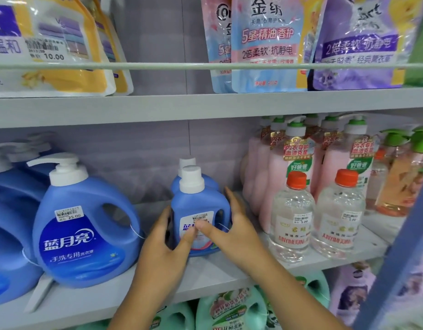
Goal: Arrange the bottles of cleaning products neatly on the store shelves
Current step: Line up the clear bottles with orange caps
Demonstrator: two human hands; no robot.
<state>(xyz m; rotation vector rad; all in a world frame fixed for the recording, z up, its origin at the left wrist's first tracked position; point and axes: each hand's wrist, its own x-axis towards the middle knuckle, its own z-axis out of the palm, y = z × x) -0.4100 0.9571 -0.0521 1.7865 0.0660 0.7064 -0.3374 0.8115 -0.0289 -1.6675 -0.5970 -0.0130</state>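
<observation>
small blue bottle [198, 210]: label partly hidden by thumbs | second blue bottle [187, 163] behind: only cap showed | green jugs [227, 310]: cut by bottom edge | refill pouches [265, 44]: tops cropped

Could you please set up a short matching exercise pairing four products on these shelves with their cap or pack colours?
Things:
1. small blue bottle between the hands
2. clear bottle
3. pink bottle
4. refill pouch at upper right

Colours:
A. green pump top
B. purple pack
C. white screw cap
D. orange cap

Pairs: 1-C, 2-D, 3-A, 4-B
</observation>
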